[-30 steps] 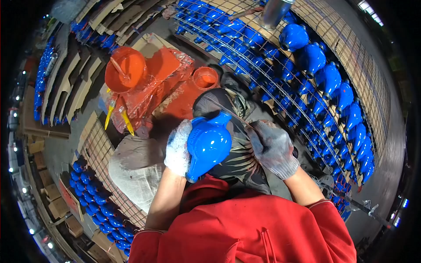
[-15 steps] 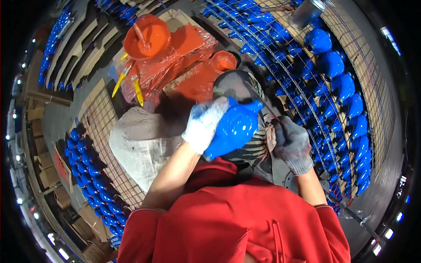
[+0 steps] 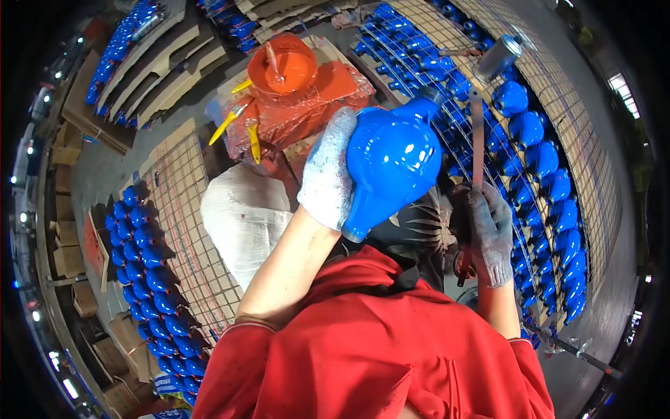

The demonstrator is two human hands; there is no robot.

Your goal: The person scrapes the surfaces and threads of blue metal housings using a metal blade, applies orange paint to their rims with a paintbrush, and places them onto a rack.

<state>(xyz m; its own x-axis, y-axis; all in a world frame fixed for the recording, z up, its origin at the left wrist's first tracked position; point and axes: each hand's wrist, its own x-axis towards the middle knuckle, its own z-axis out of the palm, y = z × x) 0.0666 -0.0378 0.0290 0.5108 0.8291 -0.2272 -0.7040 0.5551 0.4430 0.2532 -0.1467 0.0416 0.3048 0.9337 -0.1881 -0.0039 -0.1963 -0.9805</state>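
In a white glove stained with blue, my left hand grips a glossy blue metal casting by its left side. The casting has a round, bulging body and narrower ends with bare thread, one at upper right and one at lower left. My right hand, in a dirty grey glove, is closed around the lower end of a long flat brown strip, perhaps a file or scraper. The strip points away from me, apart from the casting. Below that hand hangs a dark, red-marked object that I cannot make out.
Red paint fills a bucket on a plastic-covered stand, beside yellow-handled brushes. Rows of blue castings lie on wire mesh at right, with more castings at left. A spray can lies at upper right. A white wrapped bundle is left of centre.
The casting is now larger in view, raised and turned with both threaded ends showing. My right hand has swung the strip more upright, away from the casting. The whole view has shifted.
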